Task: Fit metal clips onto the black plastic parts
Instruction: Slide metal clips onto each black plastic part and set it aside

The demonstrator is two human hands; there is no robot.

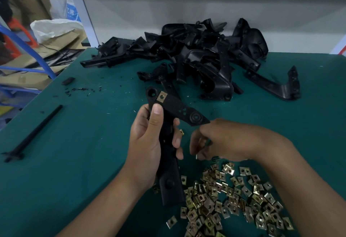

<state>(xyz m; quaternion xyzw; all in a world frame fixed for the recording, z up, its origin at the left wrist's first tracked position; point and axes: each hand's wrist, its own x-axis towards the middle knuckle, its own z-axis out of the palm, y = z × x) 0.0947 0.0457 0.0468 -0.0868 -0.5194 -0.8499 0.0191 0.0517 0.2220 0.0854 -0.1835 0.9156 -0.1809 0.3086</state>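
Head view: we hold the black plastic bracket (168, 143) upright in our left hand (148, 143), thumb pressed flat on its front face and the other fingers curled round its shaft. Its long axis runs from near our wrist up and away toward the heap of black parts (196, 59), with a short arm branching off to the right at the top. One brass-coloured clip (161, 96) already sits on the bracket's upper end, just above our thumb tip.

Our right hand (221, 139) lies just right of the bracket's shaft, below that branching arm, fingers curled downward and inward (whether they pinch a clip we cannot tell, the fingertips being blurred and turned away). A small glint of brass (181, 132) shows between the two hands, close against the bracket.

Below and right of the bracket lies the pile of loose metal clips (234, 199) on the green mat (65, 162). We judge the right hand the nearer to both the pile and the bracket's unclipped arm, so the next clip would come in from the right.

Left of the bracket, well apart, lies a long black rod (35, 132).
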